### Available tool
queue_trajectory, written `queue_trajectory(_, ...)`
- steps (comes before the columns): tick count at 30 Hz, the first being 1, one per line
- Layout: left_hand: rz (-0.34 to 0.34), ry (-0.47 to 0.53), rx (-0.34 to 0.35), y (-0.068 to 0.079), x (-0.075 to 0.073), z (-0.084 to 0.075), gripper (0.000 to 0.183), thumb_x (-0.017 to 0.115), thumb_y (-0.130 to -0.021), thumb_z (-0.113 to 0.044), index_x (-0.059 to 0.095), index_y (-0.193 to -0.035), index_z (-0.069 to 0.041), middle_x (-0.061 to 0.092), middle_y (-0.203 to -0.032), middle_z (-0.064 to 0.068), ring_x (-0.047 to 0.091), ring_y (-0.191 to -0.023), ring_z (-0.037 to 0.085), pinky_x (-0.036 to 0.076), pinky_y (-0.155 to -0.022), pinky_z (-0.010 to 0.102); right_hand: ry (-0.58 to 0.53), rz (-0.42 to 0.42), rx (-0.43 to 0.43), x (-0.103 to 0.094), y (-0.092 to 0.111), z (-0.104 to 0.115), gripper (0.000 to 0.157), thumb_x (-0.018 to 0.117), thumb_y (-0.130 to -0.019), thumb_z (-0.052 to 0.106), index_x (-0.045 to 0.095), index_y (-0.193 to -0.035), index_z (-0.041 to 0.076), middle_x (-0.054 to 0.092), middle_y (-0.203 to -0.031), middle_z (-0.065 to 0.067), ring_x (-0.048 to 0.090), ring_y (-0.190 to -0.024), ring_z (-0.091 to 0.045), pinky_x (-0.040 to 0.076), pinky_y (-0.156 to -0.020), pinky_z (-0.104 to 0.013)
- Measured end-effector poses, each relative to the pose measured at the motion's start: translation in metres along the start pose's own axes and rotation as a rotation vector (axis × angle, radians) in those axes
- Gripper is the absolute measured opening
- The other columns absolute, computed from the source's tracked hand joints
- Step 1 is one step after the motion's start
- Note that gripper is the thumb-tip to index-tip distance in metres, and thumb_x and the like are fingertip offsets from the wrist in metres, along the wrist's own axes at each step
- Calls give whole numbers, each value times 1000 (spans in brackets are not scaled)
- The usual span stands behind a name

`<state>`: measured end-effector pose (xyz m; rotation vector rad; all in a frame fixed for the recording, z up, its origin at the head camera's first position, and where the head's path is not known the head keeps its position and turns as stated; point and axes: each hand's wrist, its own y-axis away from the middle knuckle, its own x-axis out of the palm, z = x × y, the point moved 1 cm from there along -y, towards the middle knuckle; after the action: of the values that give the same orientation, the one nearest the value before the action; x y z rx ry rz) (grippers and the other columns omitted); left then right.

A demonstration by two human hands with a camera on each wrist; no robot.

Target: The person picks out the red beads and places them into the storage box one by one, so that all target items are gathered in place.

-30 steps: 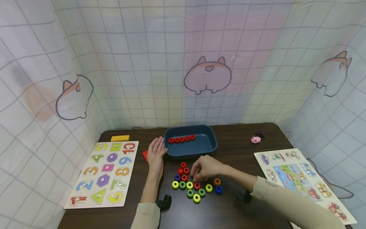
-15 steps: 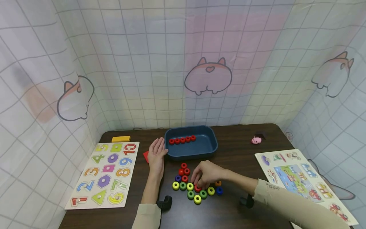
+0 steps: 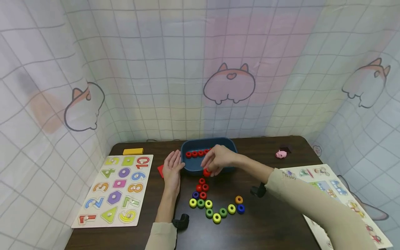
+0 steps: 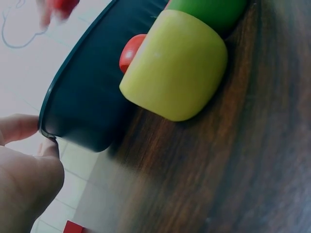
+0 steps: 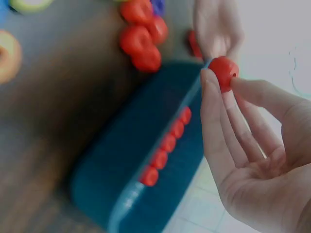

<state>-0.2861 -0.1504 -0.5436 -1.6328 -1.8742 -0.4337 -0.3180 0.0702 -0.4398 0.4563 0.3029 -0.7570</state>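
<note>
In the head view my right hand [image 3: 219,159] is over the near side of the blue tray [image 3: 192,167]. Its thumb and index finger pinch a red ring bead [image 5: 224,73], seen most plainly in the right wrist view. My left hand [image 3: 172,171] lies at the tray's left end, fingers fairly straight, with the thumb and a finger touching the rim at the corner [image 4: 48,131]. A row of several red beads [image 3: 194,154] lies inside the tray, partly hidden by my right hand in the head view. More red beads [image 3: 203,195] sit on the table before the tray.
Yellow [image 3: 217,218], green [image 3: 223,212], blue [image 3: 240,208] and orange beads [image 3: 239,199] are scattered nearer me. A number puzzle board [image 3: 114,194] lies left, a picture board [image 3: 347,194] right. A yellow block [image 3: 133,151] and pink pig figure [image 3: 281,154] are farther back.
My right hand picked up a red bead from among the yellow and green ones and carried it up and forward to the tray. My left hand stayed at the tray's left end.
</note>
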Motion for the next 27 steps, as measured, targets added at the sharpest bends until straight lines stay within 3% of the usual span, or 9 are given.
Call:
queue_trajectory(6,-25,5,17,-5,-7,6,68,49,-85,27,31,-145,1,39,-149,20,36,-142,30,34,-113,34,39,-138,11,-8,-55,13,19,73,-83,0,75,-102,2,74,-88,-13,73,-78,-35,60,-72,-50)
queue_trajectory(10,-39,-8,14,-6,-9,13,65,50,-86,24,36,-143,-3,44,-147,16,41,-139,25,37,-111,32,48,-182,54,0,-84,6,22,73,-82,-1,74,-103,-1,74,-85,-14,72,-78,-36,60,-73,-50)
queue_trajectory(16,-31,-1,5,-4,-6,15,65,50,-86,24,36,-143,-4,39,-150,20,41,-139,24,35,-113,35,93,-238,119,18,-111,-12,18,77,-76,-1,78,-92,6,74,-79,-9,73,-71,-29,62,-66,-41)
queue_trajectory(21,-28,-4,24,-5,-6,19,66,50,-85,25,35,-143,-1,35,-151,25,41,-139,26,38,-110,31,193,-284,130,20,-120,-24,15,79,-77,6,79,-91,11,73,-77,0,72,-65,-17,61,-59,-31)
queue_trajectory(27,-40,-2,20,-6,-6,15,67,51,-84,25,35,-144,-2,42,-148,18,40,-139,27,34,-113,35,80,-274,36,12,-100,-12,18,74,-82,1,75,-100,1,74,-84,-9,73,-72,-28,61,-66,-42)
